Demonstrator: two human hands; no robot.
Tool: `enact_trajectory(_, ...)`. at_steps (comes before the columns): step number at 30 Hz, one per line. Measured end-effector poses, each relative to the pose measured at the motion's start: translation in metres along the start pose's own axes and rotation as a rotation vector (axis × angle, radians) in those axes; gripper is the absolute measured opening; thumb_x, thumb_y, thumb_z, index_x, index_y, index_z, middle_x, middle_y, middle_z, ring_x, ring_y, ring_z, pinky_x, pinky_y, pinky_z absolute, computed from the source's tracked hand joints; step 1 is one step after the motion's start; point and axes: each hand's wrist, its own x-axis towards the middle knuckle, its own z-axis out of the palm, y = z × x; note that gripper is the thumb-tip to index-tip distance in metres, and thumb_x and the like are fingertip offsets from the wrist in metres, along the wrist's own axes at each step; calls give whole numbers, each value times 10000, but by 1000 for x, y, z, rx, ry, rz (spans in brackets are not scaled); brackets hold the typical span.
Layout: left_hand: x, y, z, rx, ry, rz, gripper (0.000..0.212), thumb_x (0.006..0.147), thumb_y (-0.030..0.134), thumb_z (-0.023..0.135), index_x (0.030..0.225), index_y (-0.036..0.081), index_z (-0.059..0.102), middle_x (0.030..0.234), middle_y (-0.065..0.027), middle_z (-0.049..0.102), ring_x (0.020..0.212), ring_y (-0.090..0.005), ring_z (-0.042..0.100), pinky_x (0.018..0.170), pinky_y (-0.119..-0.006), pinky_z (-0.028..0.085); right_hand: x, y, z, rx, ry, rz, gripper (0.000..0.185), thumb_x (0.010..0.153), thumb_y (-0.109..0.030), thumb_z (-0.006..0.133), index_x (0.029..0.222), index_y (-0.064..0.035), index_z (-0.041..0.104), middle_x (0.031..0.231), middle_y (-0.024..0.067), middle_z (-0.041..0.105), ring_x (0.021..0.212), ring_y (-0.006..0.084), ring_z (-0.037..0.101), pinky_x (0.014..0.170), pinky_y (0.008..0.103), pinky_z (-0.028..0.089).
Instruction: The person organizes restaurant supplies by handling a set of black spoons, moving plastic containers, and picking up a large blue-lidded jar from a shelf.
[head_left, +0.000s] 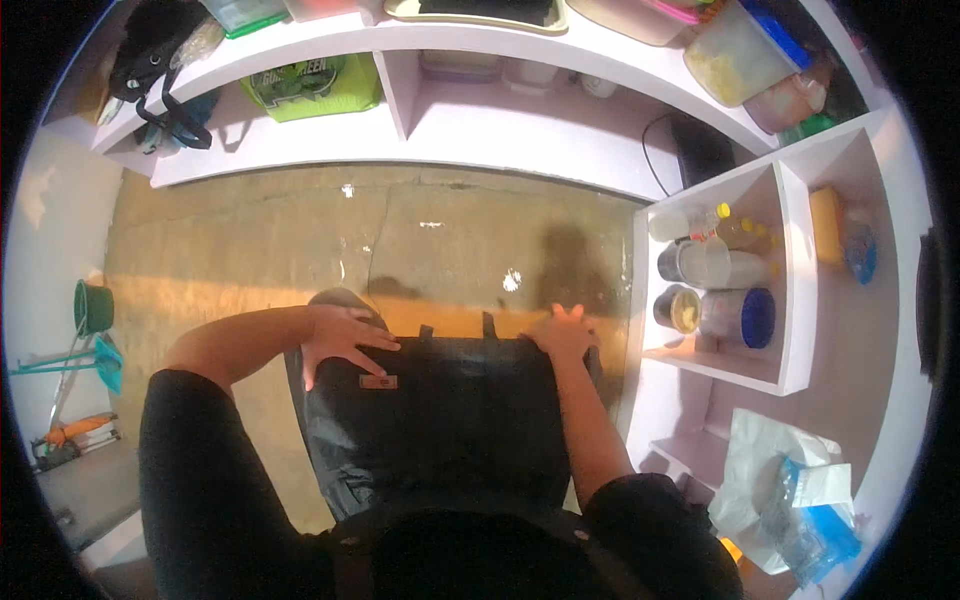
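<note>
Directly before me is a large black item (450, 420) with a smooth, slightly shiny cover, perhaps a bag or case. It has a small label (378, 382) near its far left corner and two short black straps (489, 325) sticking out at its far edge. My left hand (349, 341) rests with fingers spread on the far left corner, just above the label. At the far right corner, my right hand (562, 335) lies over the edge with its fingers apart and slightly blurred. The near end of the item meets my dark clothing.
White shelves with containers and a green bag (315, 86) curve across the far side. To the right, a white shelf unit (795, 277) holds jars and bottles, with plastic bags (780, 480) below. A green bucket (94, 307) and a blue dustpan (109, 364) stand left on the concrete floor (450, 247).
</note>
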Motion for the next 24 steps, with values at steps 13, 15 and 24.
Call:
enact_trajectory(13,-26,-1,26,37,58,-191,1137,366,705,719,1357,297,339,1469,-92,175,1348,-312,173,1034,-535,194,35,-45,152,-142,-55,-991,282,784,-312,525,880,-68,630,804,178,617,690,334,589,660,436,467)
enact_trajectory(15,-36,-1,28,40,79,-206,1122,357,685,728,1340,278,374,1459,-108,199,1343,-322,183,1038,-536,182,6,-61,170,146,-388,-1257,275,805,-269,532,945,-42,594,878,175,609,835,340,585,708,426,457)
enact_trajectory(24,-37,-15,56,75,296,-86,990,381,727,688,1254,311,475,1410,-123,311,1278,-350,320,949,-568,284,-30,-79,165,301,-325,-1058,248,803,-244,568,925,-28,579,904,181,580,893,350,550,743,423,443)
